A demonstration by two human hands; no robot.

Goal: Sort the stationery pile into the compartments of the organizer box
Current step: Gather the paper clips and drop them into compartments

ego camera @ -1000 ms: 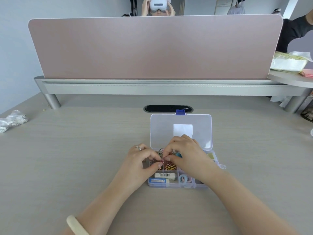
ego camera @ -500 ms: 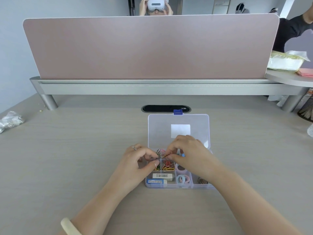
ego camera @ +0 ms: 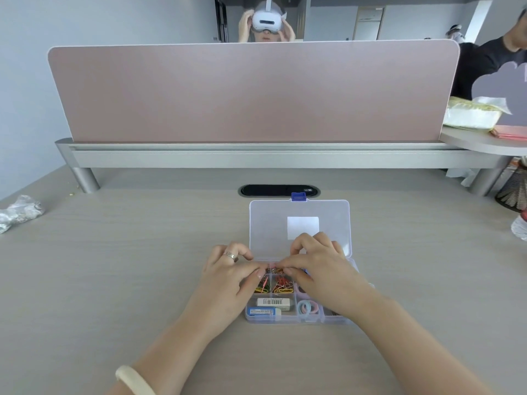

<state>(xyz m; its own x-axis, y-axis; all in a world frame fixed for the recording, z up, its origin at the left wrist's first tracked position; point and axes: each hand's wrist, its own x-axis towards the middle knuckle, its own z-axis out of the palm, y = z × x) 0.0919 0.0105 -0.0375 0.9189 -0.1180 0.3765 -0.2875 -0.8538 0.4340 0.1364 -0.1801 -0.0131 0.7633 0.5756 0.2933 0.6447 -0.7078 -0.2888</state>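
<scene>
Together the left hand (ego camera: 228,276) and right hand (ego camera: 319,266) pinch paper clips (ego camera: 275,270) over the open organizer box (ego camera: 296,319); erasers (ego camera: 271,305) lie in its near-left compartment.

1. this is a shared office, set up with facing workstations.
2. a pale wood-grain surface (ego camera: 114,266) ends at its far edge in a dusty-pink privacy screen (ego camera: 251,92) held in a grey metal rail (ego camera: 256,158) on round legs.
3. an oval cable port (ego camera: 278,191) is cut into the surface near that far edge.
4. beyond the screen a person wearing a white headset (ego camera: 265,22) sits at the opposite side.
5. at the far right corner a rounded neighbouring desk (ego camera: 484,142) adjoins, with another person in a dark top (ego camera: 482,64) beside it.
6. plain pale walls (ego camera: 25,81) and a door (ego camera: 366,22) lie behind.
</scene>
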